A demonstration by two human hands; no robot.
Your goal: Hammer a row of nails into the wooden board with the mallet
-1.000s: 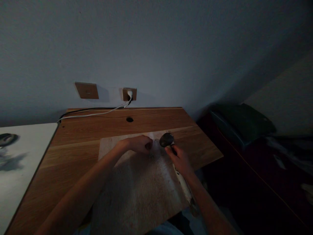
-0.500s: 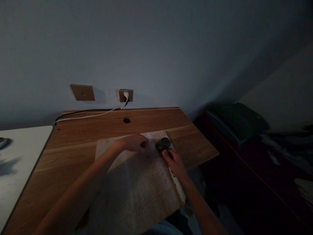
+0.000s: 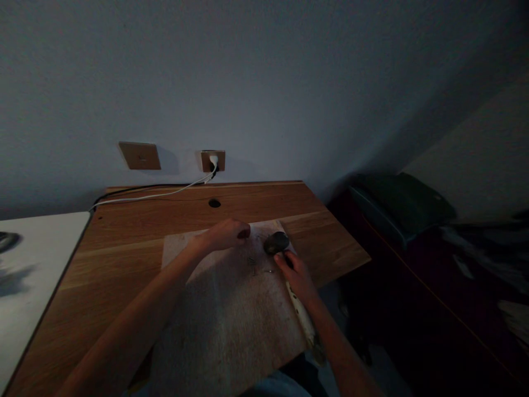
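My right hand [image 3: 298,275] is wrapped around a hammer [image 3: 276,242], close under its dark rounded head. The hammer's pale, dark-spotted handle runs down past my wrist toward me. Over the far part of a worn, pale board [image 3: 215,325], my left hand [image 3: 228,232] is closed with its fingertips pinched and turned down. Whatever those fingers hold, if anything, is too small and dark to make out. Between my hands, several thin metal pieces that look like nails [image 3: 252,262] lie on the board, one of them nearer the hammer head.
The board rests on a wooden desk [image 3: 136,220] with a round cable hole [image 3: 214,203]. Cables [image 3: 157,196] run along its back to a wall socket [image 3: 213,160]. A white table [image 3: 41,248] adjoins on the left. A dark green cushion-like object [image 3: 405,204] lies to the right.
My left hand has risen slightly and moved away from me, uncovering the small metal pieces on the board. My right hand and the hammer have stayed in place.
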